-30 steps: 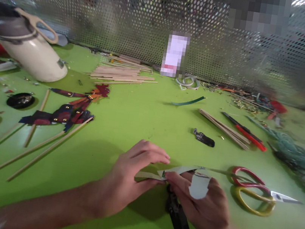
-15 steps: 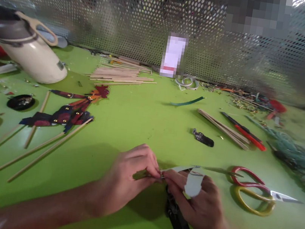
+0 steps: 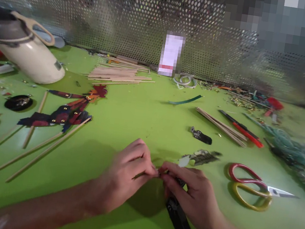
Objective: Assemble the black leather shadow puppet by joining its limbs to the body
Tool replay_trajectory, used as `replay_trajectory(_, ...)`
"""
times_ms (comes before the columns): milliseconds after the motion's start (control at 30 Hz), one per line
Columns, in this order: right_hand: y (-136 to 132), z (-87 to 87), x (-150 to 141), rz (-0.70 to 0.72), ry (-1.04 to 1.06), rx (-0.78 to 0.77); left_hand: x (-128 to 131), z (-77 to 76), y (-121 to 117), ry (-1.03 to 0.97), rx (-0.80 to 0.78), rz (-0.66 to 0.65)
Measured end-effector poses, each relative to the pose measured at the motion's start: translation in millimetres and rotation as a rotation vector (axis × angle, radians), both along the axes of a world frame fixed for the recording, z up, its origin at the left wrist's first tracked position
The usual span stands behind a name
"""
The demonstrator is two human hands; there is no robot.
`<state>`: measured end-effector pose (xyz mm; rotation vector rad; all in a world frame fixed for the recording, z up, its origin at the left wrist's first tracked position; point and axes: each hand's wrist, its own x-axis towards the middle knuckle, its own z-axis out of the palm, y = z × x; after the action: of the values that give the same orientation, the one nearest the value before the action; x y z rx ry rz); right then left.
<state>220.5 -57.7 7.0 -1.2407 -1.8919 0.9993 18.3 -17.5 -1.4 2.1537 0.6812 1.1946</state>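
Note:
My left hand (image 3: pixel 128 179) is closed, thumb and fingertips pinched on something small that they hide. Against those fingertips, my right hand (image 3: pixel 192 195) pinches too, its fingers closed on a paper cutout. The cutout's dark leaf-like patterned part (image 3: pixel 205 157) and a pale white piece (image 3: pixel 184 160) stick out beyond the right knuckles; the pinched part is hidden. Beneath the right hand lies a black-handled tool (image 3: pixel 179 219), its head mostly covered. Scissors (image 3: pixel 253 189) with a red and a yellow handle loop rest to the right, blades pointing right.
Left lie a jointed dark-red paper figure (image 3: pixel 60 114) on sticks, a black dish (image 3: pixel 18 103) and a tilted white tumbler (image 3: pixel 41 61). Wooden sticks (image 3: pixel 118 75) are piled behind. A smaller black tool (image 3: pixel 201 135), a stick bundle (image 3: pixel 222 128) and a red-black cutter (image 3: pixel 242 128) lie right.
The cutout has turned from its white side above my right hand to its patterned side beyond the knuckles. My left fingers have closed from apart into a pinch.

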Motion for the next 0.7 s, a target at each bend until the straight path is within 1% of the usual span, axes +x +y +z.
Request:
replay_trajectory(100, 1.4, 3.1, -1.7, 0.004, 0.035, -0.094, -0.3, 1.9, 0.2, 0.035, 0.066, -0.018)
replay_trajectory(167, 2.1, 4.0, -2.6, 0.004, 0.047, -0.097, -0.9, 2.2, 1.0, 0.04, 0.069, -0.027)
replay_trajectory(300, 2.7, 3.5, -3.0, -0.006, 0.079, -0.048, -2.3, 1.2, 2.1, 0.027, 0.03, -0.04)
replay_trajectory(433, 2.8, 2.8, -2.8, -0.006, 0.064, 0.083, -3.8, -0.3, 3.2, 0.044, -0.013, -0.029)
replay_trajectory(500, 2.3, 1.6, -2.6, -0.015, 0.013, 0.158, -3.6, -1.7, 4.4, 0.044, -0.059, -0.027)
replay_trajectory(567, 1.7, -0.9, -2.2, -0.033, -0.041, 0.199, -2.9, -3.2, 5.5, 0.04, -0.129, -0.049)
replay_trajectory(633, 1.6, -4.5, -1.5, -0.077, -0.084, 0.189, -2.2, -4.1, 5.8, 0.042, -0.222, -0.071)
replay_trajectory(700, 2.7, -8.3, -1.0, -0.121, -0.113, 0.149, -2.0, -3.4, 5.5, 0.064, -0.348, -0.064)
